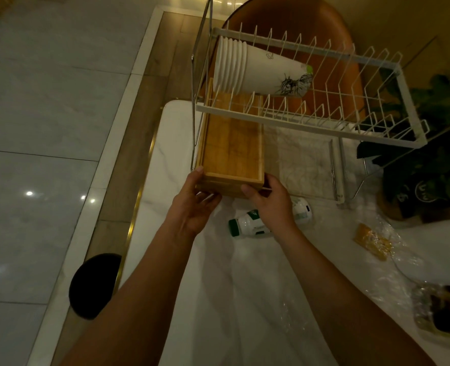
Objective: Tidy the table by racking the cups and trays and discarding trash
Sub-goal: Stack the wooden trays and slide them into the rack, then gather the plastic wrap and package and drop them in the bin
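Racking tray (231,151): left hand (196,199) and right hand (267,200), fingers gripping near end, tray half under rack (308,120). Next: push fully in, release.

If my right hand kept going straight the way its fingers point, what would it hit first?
Your right hand already grips the near end of the shallow wooden tray, so it meets that tray first; beyond lies the white wire dish rack, depth unclear.
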